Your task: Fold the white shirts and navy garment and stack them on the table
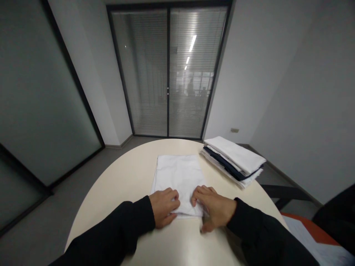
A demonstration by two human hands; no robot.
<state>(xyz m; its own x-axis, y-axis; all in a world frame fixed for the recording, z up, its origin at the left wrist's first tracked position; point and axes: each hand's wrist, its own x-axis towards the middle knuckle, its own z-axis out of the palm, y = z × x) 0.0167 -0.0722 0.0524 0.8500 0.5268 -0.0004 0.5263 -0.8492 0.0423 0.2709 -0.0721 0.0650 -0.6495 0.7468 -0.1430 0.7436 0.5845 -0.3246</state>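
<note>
A folded white cloth (177, 173) lies flat in the middle of a round cream table (116, 184). My left hand (164, 207) rests on the cloth's near edge with its fingers curled and pinching the fabric. My right hand (212, 208) sits beside it on the same near edge, fingers bent onto the cloth and thumb on the table. Both arms wear black sleeves.
A stack of folded white and dark garments (234, 160) lies at the table's far right. An orange chair seat with white cloth (313, 236) stands at the lower right. Glass doors with blinds (169, 74) close the far wall.
</note>
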